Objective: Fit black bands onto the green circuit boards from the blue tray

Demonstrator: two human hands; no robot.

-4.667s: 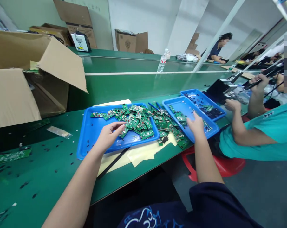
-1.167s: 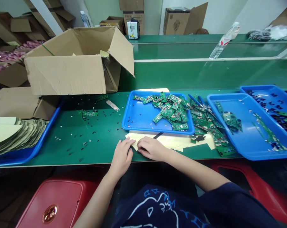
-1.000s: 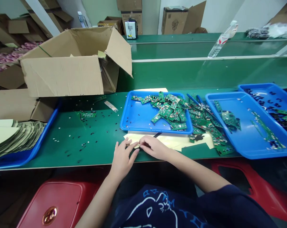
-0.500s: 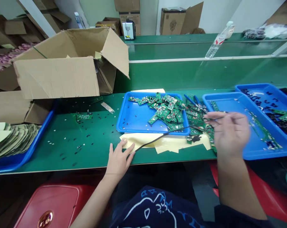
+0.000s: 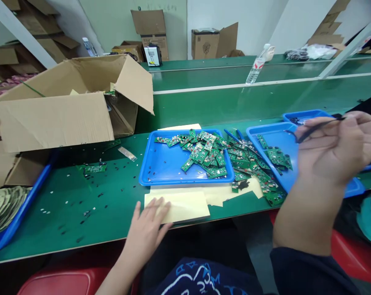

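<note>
Pale yellow paper (image 5: 188,205) lies flat on table (image 5: 108,223), left end partly under left hand (image 5: 145,229); black strip (image 5: 315,129) trails from right hand (image 5: 342,143), raised in front of 1 blue tray (image 5: 280,139). Paper oblong, smooth; strip narrow, curved. Left fingers spread, touching paper; right fingers pinch strip.

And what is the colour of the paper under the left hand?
The paper is pale yellow, seen best in the head view.
</note>
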